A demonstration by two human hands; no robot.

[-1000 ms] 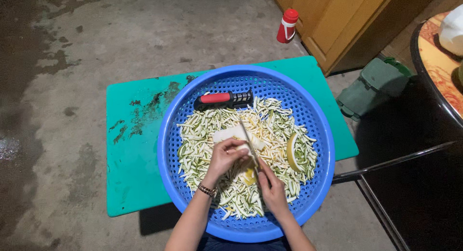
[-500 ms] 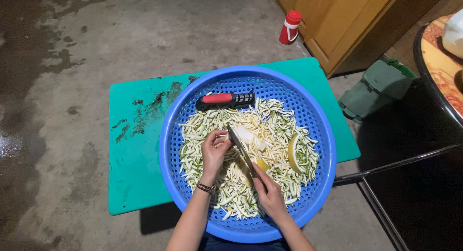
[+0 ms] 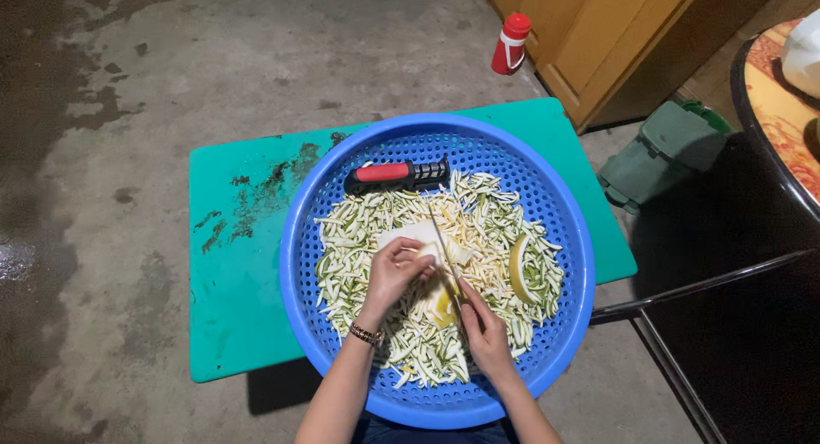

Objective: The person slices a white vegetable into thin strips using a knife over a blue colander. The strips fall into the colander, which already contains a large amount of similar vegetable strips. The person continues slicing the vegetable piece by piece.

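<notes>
Over the green table [image 3: 248,299] sits our blue basket [image 3: 307,307], full of strips [image 3: 359,239]. Our left hand [image 3: 395,271], fingers clenched, pins the pale rind [image 3: 408,236] mid-basket. Just right of it, our right hand [image 3: 485,331] grips the knife [image 3: 443,243], its blade running away from us along the rind's right edge.

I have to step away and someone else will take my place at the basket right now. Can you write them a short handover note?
Left hand: steadies a pale slab of peel on the heap.
Right hand: grips a knife, its blade on that slab.
Place: blue perforated basket on a green board, on the concrete floor.
Done: a wide heap of green-white strips fills the basket.
Left: this slab, and a curved yellow wedge to the right.
A red-and-black sharpener lies at the basket's far side.
</notes>
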